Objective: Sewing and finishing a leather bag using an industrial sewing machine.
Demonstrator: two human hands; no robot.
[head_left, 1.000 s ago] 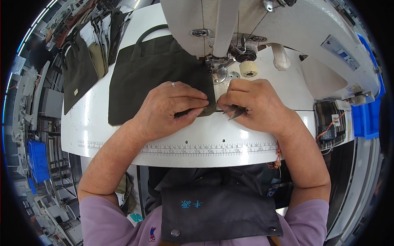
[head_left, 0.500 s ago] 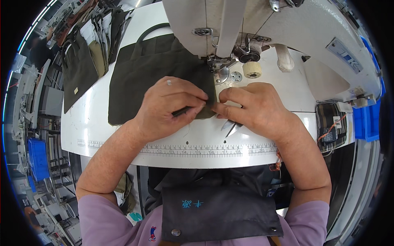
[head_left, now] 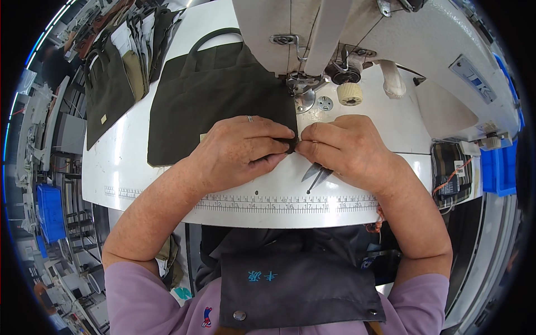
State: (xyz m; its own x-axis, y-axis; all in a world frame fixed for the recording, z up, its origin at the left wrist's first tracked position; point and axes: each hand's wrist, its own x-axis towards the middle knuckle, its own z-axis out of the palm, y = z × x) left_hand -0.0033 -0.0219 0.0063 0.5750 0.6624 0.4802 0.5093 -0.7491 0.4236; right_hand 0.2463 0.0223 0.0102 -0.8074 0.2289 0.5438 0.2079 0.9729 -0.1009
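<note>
A dark olive fabric bag piece with handles (head_left: 218,89) lies flat, its right edge beside the sewing machine's presser foot (head_left: 304,84). My left hand (head_left: 240,151) has its curled fingers closed on the lower right corner of that fabric, and a small pale patch shows beside it. My right hand (head_left: 346,145) pinches at the same edge from the right, fingertips almost meeting the left ones. Metal thread snips (head_left: 314,178) project from under my right hand, blades toward me; whether its hidden fingers hold them I cannot tell.
A pile of bag pieces (head_left: 106,95) lies at the back left. The machine head (head_left: 435,50) overhangs the white table (head_left: 134,173) with its printed ruler. A plaid pouch (head_left: 449,167) sits at the right, and blue bins (head_left: 497,167) stand beyond.
Both hands have shifted slightly and regripped at the fabric's edge. The snips point more steeply downward beneath my right hand. The fabric's lower edge sits a little higher.
</note>
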